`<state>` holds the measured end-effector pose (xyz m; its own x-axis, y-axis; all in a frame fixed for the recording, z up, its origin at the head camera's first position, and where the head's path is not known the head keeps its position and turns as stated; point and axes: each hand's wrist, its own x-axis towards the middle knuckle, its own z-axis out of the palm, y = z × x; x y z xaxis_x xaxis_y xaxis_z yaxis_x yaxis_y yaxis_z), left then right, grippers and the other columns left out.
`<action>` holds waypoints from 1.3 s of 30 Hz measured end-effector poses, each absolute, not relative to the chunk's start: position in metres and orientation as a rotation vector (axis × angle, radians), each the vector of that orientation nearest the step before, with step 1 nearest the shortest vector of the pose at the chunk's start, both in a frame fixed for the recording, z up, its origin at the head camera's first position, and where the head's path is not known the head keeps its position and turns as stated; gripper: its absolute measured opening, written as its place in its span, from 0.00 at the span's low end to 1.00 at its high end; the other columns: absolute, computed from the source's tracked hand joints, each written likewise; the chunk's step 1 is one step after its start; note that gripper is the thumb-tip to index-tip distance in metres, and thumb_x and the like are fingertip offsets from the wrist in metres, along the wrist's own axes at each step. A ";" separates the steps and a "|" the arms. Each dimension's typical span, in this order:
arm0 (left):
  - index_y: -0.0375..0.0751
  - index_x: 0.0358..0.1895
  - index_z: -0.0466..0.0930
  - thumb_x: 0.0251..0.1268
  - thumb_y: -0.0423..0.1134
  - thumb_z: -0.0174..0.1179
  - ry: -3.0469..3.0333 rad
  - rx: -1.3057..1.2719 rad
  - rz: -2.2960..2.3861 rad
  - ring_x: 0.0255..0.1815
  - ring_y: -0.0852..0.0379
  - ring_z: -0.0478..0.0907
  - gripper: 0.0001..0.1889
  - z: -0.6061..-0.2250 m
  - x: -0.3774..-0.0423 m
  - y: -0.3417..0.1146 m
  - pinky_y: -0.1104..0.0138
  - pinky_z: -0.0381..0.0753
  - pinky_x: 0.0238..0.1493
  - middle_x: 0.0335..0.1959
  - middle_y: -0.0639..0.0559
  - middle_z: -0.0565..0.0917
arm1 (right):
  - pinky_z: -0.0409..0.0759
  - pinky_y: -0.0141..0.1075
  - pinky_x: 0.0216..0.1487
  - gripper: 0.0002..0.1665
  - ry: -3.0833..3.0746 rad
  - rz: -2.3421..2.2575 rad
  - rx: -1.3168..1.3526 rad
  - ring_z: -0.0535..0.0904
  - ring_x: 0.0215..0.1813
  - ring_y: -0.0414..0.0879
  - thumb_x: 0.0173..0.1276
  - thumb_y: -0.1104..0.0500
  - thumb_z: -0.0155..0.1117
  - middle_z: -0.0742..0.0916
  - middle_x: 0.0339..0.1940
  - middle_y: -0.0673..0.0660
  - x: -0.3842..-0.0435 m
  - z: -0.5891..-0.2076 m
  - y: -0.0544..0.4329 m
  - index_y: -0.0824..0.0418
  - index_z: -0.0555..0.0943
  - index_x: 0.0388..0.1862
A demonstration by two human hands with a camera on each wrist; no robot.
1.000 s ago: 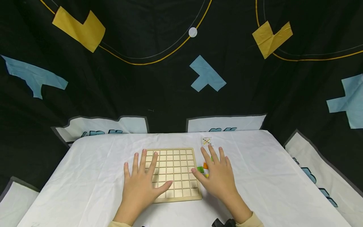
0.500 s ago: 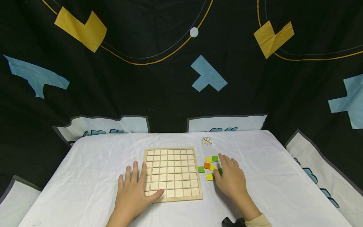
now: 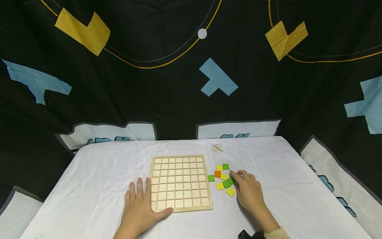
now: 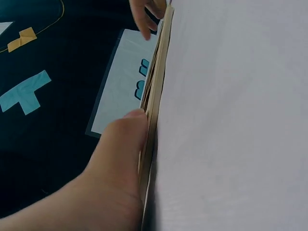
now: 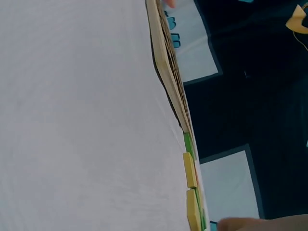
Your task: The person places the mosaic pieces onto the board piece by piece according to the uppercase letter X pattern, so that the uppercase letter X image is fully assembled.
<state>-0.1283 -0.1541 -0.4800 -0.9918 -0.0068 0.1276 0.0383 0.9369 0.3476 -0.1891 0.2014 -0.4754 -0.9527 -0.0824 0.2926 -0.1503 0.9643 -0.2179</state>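
In the head view my left hand [image 3: 138, 207] rests at the near left corner of a wooden grid board [image 3: 179, 182], fingers straight along its left side. Its thumb lies on the near edge; the left wrist view shows the thumb [image 4: 127, 130] against the rim. To the board's right, my right hand [image 3: 249, 192] hovers over small square tiles, index finger stretched out and the other fingers bent. It is nearest to a green tile [image 3: 231, 180], which it partly covers; contact is hidden. Around it lie an orange tile [image 3: 217, 174] and several yellow and green ones.
A small printed card with a coloured grid pattern [image 3: 218, 148] lies behind the tiles. White cloth [image 3: 89, 186] covers the table. Behind it hangs a black curtain [image 3: 167, 99] with yellow and blue shapes.
My right hand has moved right from beside the board to the tiles, and its fingers have bent, uncovering more tiles. My left hand has slid back from over the grid to the corner.
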 end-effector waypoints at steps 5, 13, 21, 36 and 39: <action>0.28 0.77 0.50 0.34 0.88 0.55 -2.960 -0.045 -0.569 0.78 0.21 0.41 0.75 -0.484 -0.130 -0.155 0.32 0.47 0.74 0.76 0.22 0.51 | 0.80 0.58 0.49 0.20 -2.811 0.328 0.219 0.78 0.59 0.62 0.67 0.61 0.67 0.83 0.55 0.58 -0.192 -0.478 0.207 0.50 0.85 0.58; 0.28 0.77 0.50 0.35 0.88 0.55 -2.951 -0.085 -0.586 0.80 0.31 0.43 0.75 -0.488 -0.129 -0.155 0.33 0.45 0.74 0.79 0.28 0.49 | 0.81 0.58 0.49 0.16 -2.802 0.296 0.229 0.78 0.58 0.62 0.65 0.55 0.71 0.85 0.52 0.58 -0.195 -0.480 0.210 0.58 0.86 0.51; 0.27 0.77 0.48 0.37 0.87 0.54 -2.959 -0.096 -0.609 0.81 0.32 0.45 0.75 -0.490 -0.128 -0.155 0.35 0.45 0.75 0.79 0.30 0.50 | 0.79 0.57 0.53 0.14 -2.793 0.323 0.238 0.78 0.58 0.61 0.70 0.56 0.65 0.84 0.51 0.60 -0.197 -0.480 0.204 0.64 0.82 0.48; 0.28 0.78 0.47 0.39 0.86 0.56 -2.937 -0.118 -0.651 0.81 0.34 0.45 0.74 -0.492 -0.126 -0.155 0.42 0.47 0.78 0.80 0.31 0.50 | 0.80 0.48 0.47 0.15 -2.723 0.379 0.465 0.81 0.49 0.52 0.70 0.52 0.66 0.86 0.43 0.55 -0.209 -0.463 0.137 0.61 0.83 0.47; 0.27 0.77 0.48 0.38 0.86 0.56 -2.931 -0.116 -0.645 0.81 0.34 0.46 0.74 -0.492 -0.126 -0.154 0.42 0.48 0.78 0.79 0.31 0.51 | 0.81 0.46 0.49 0.16 -2.715 0.365 0.582 0.82 0.49 0.51 0.71 0.52 0.65 0.86 0.45 0.54 -0.214 -0.461 0.114 0.61 0.82 0.50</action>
<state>-0.1264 -0.1542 -0.4916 -0.9875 0.0451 0.1511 0.1044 0.9052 0.4120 -0.2136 0.1145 -0.4605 -0.8586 -0.3479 0.3765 -0.4349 0.8832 -0.1756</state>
